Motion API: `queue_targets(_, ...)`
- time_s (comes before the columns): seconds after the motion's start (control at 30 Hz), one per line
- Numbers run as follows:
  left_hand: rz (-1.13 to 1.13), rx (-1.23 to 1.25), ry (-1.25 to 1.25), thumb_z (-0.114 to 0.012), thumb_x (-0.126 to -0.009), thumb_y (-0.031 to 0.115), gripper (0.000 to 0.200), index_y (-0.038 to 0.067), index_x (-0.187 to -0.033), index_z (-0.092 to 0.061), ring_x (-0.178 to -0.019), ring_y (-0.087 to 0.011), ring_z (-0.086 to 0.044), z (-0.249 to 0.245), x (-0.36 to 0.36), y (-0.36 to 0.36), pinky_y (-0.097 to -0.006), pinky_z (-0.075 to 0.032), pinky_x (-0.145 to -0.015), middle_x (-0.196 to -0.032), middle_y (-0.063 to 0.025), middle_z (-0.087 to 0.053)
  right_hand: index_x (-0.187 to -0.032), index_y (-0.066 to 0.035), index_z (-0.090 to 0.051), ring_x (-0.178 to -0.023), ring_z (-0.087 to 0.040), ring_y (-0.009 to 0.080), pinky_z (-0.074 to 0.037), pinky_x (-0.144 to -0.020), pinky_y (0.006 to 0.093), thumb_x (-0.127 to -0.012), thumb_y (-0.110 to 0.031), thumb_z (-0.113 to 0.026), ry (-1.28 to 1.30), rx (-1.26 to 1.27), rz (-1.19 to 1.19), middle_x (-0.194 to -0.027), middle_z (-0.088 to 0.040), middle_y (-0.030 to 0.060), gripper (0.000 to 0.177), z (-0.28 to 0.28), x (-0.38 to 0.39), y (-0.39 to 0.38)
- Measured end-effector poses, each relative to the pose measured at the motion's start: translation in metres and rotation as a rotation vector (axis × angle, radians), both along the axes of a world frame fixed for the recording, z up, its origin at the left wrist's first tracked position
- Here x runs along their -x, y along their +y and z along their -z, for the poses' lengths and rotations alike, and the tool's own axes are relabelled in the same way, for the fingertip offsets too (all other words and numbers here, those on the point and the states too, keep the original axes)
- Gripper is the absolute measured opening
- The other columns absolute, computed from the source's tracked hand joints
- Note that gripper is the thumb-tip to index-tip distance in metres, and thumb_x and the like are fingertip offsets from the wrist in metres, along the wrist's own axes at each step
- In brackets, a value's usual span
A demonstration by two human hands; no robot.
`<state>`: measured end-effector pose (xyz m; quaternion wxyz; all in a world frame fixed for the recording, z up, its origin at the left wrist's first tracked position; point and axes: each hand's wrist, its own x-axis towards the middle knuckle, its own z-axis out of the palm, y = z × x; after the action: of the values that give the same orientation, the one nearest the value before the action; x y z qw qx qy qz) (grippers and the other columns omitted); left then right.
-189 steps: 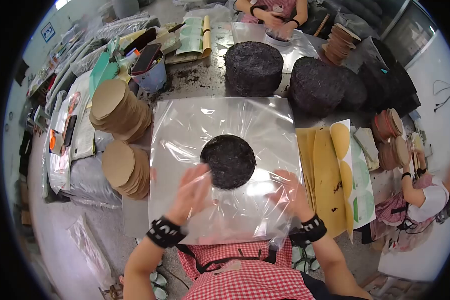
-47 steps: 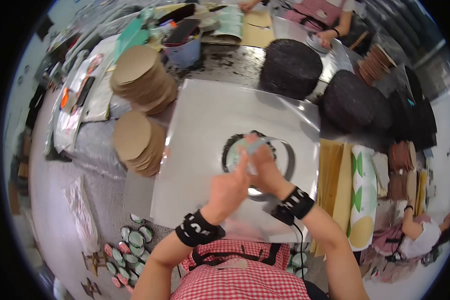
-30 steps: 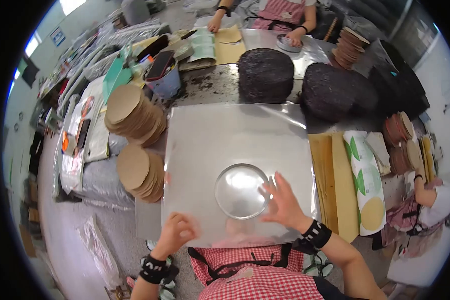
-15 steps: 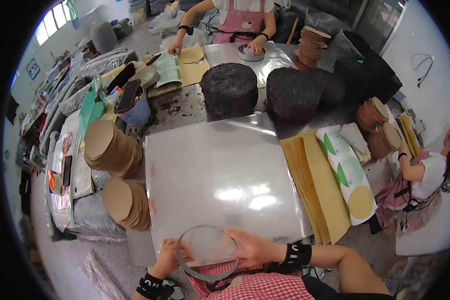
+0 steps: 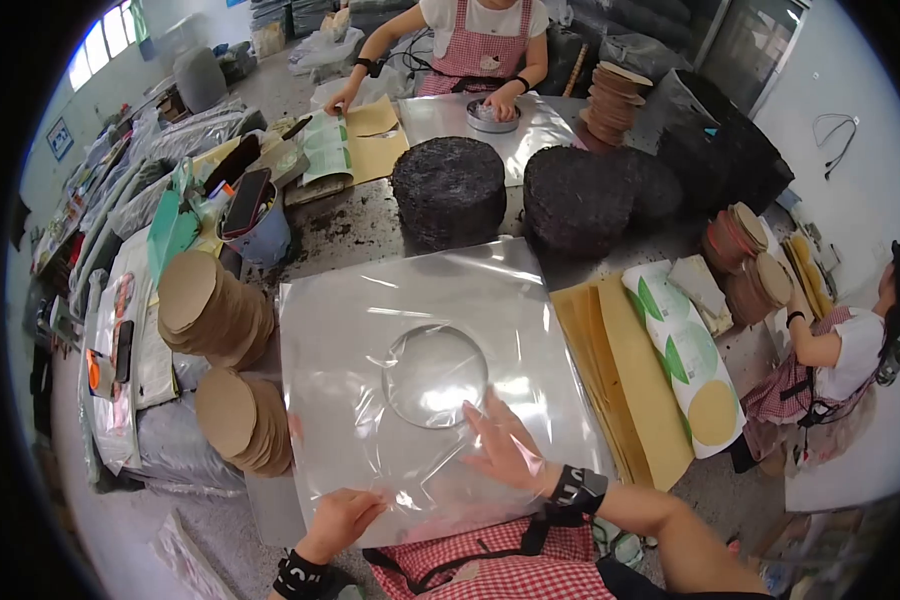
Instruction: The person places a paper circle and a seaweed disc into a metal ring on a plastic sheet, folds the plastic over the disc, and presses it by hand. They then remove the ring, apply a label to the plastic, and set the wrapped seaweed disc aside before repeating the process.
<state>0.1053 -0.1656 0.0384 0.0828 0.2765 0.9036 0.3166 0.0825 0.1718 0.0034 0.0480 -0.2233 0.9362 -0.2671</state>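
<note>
The left hand (image 5: 345, 520) has thumb and fingers pinched together on the near edge of a clear plastic film (image 5: 375, 425), toward its left corner. The right hand (image 5: 510, 445) is open with fingers spread, gripping nothing, its fingertips just beside the near right rim of a round metal ring (image 5: 387, 375). The ring lies flat under the wrinkled film, near the middle of a shiny metal sheet (image 5: 315, 350) on the table (image 5: 330, 235).

Two stacks of brown paper discs (image 5: 215, 310) (image 5: 245, 420) stand along the sheet's left side, and behind them a blue bucket (image 5: 260, 240) holds a dark phone (image 5: 247, 202). Thick black round cakes (image 5: 448, 192) (image 5: 580, 200) sit beyond the far edge. To the right lie yellow paper sheets (image 5: 635, 385) and a white and green printed sheet (image 5: 682, 350). Across the table, a co-worker (image 5: 485, 50) rests one hand on another metal ring (image 5: 492, 117); a second co-worker (image 5: 820, 355) is at the far right
</note>
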Motion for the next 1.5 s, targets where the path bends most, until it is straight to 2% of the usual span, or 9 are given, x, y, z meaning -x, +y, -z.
queue_targets(0.1, -0.096, 0.06, 0.252, -0.078, -0.081, 0.011, 0.025, 0.007, -0.106, -0.073, -0.1, -0.0333, -0.068, -0.025, 0.029, -0.019, -0.0446, -0.053, -0.087, -0.106, -0.0094, -0.073, -0.139, 0.01, -0.049, -0.137, -0.045, 0.0483, -0.034, -0.118, 0.0528, -0.099, -0.03, -0.061, 0.438, -0.46, -0.294, -0.148, -0.043, 0.0348, 0.059, 0.026, -0.061, 0.03)
queue_targets(0.13, -0.299, 0.106, 0.385, -0.077, -0.083, 0.011, 0.027, 0.005, -0.109, -0.072, -0.104, -0.0338, -0.068, -0.027, 0.038, -0.034, -0.044, -0.053, -0.089, -0.111, -0.0107, -0.073, -0.141, 0.007, -0.049, -0.135, -0.049, 0.0443, -0.037, -0.117, 0.0479, -0.102, -0.021, -0.053, 0.036, 0.037, -0.308, -0.143, -0.051, 0.0311, 0.048, 0.03, -0.086, 0.039)
queue_targets(0.23, -0.82, 0.395, 0.581, -0.071, -0.09, 0.012, 0.029, 0.0, -0.116, -0.07, -0.114, -0.0348, -0.066, 0.0, 0.059, -0.087, -0.0432, -0.053, -0.092, -0.125, -0.015, -0.07, -0.136, -0.011, -0.061, -0.101, -0.068, 0.0291, -0.057, -0.086, 0.038, -0.095, -0.02, -0.063, -0.709, 0.293, -0.224, -0.121, -0.067, 0.0141, 0.042, -0.013, -0.139, 0.088)
queue_targets(0.43, -0.758, 0.435, 0.583, -0.068, -0.091, 0.011, 0.02, 0.003, -0.109, -0.072, -0.1, -0.0317, -0.072, 0.017, 0.063, -0.111, -0.0396, -0.057, -0.082, -0.115, -0.0131, -0.074, -0.102, -0.006, -0.071, -0.077, -0.067, 0.0315, -0.055, -0.069, 0.0392, -0.089, -0.015, -0.07, 0.279, 0.127, 0.008, -0.089, -0.069, 0.0111, 0.016, -0.12, 0.058, 0.127)
queue_targets(0.6, -0.715, 0.387, 0.649, -0.073, -0.084, 0.007, 0.016, 0.007, -0.1, -0.073, -0.085, -0.0299, -0.074, 0.008, 0.058, -0.104, -0.0378, -0.057, -0.074, -0.103, -0.011, -0.076, -0.104, -0.004, -0.071, -0.105, -0.066, 0.0348, -0.053, -0.086, 0.0419, -0.088, -0.019, -0.074, 0.939, -0.092, 0.405, -0.106, -0.071, 0.0175, 0.022, -0.09, 0.264, 0.168)
queue_targets(0.7, -0.742, 0.366, 0.63, -0.074, -0.083, 0.007, 0.014, 0.007, -0.097, -0.073, -0.08, -0.03, -0.073, 0.002, 0.059, -0.107, -0.0368, -0.057, -0.071, -0.098, -0.0119, -0.076, -0.101, -0.005, -0.073, -0.101, -0.068, 0.0343, -0.054, -0.084, 0.0413, -0.088, -0.02, -0.074, 0.737, 0.016, 0.422, -0.102, -0.073, 0.0167, 0.02, -0.067, 0.288, 0.19)
queue_targets(0.93, -0.887, 0.005, 0.196, -0.074, -0.087, 0.007, 0.01, 0.002, -0.096, -0.073, -0.075, -0.0294, -0.072, -0.017, 0.065, -0.122, -0.0338, -0.054, -0.069, -0.09, -0.0155, -0.075, -0.097, -0.004, -0.065, -0.074, -0.055, 0.0073, -0.044, -0.069, 0.0254, -0.107, -0.025, -0.056, 0.439, 1.392, 0.57, -0.08, -0.058, -0.0018, 0.025, -0.129, 0.261, 0.259)
queue_targets(1.27, -0.453, 0.061, 0.881, -0.066, -0.09, 0.003, 0.016, 0.007, -0.103, -0.074, -0.086, -0.0258, -0.072, -0.036, 0.094, 0.026, -0.038, -0.054, -0.073, -0.101, -0.0082, -0.075, -0.111, -0.004, -0.064, -0.096, -0.065, 0.0146, -0.051, -0.085, 0.0298, -0.107, -0.022, -0.054, 0.157, 1.583, 0.672, -0.107, -0.07, 0.0055, 0.021, -0.127, 0.144, 0.226)
queue_targets(1.5, -0.056, 0.063, 0.609, -0.068, -0.08, 0.008, 0.021, 0.008, -0.101, -0.072, -0.089, -0.0243, -0.073, 0.023, 0.112, 0.135, -0.0367, -0.059, -0.074, -0.106, -0.0066, -0.075, -0.114, 0.001, -0.06, -0.104, -0.064, 0.0163, -0.051, -0.092, 0.0323, -0.108, -0.021, -0.052, 0.087, 1.509, 0.716, -0.115, -0.066, 0.007, 0.024, -0.119, 0.09, 0.201)
